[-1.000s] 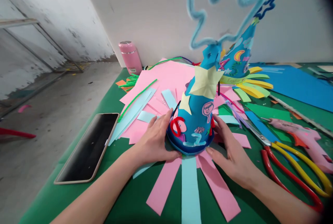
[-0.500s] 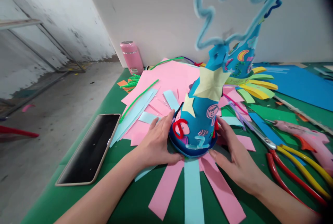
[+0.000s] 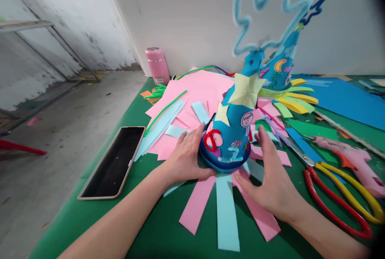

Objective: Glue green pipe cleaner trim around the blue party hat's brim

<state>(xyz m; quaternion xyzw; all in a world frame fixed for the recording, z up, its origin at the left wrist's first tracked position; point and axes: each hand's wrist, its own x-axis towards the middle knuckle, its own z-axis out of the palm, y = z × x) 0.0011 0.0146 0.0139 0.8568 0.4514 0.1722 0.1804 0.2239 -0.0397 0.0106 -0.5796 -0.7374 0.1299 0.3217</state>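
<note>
A blue paper party hat [image 3: 233, 130] stands upright on the table, its base ringed by pink and light blue paper strips. It bears pale yellow stars, red pipe cleaner and stickers, and a light blue pipe-cleaner star outline [image 3: 258, 4] rises from its tip. My left hand [image 3: 188, 154] curls around the left side of the base, thumb at the front and fingers behind. Beside the right side, my right hand [image 3: 269, 180] is open, thumb and fingers apart, its fingers a little off the cone. The thumb is low over a pink strip.
A phone [image 3: 112, 162] lies at left, a pink bottle [image 3: 158, 66] stands behind. Pink paper sheets [image 3: 195, 86] cover the middle. At right are scissors [image 3: 333, 194], a pink glue gun [image 3: 349, 148] and blue sheets [image 3: 351, 100]. A second decorated hat [image 3: 279, 68] stands behind.
My right hand has come away from the hat's side and its fingers have spread. My left hand stays at the base. The view has shifted slightly.
</note>
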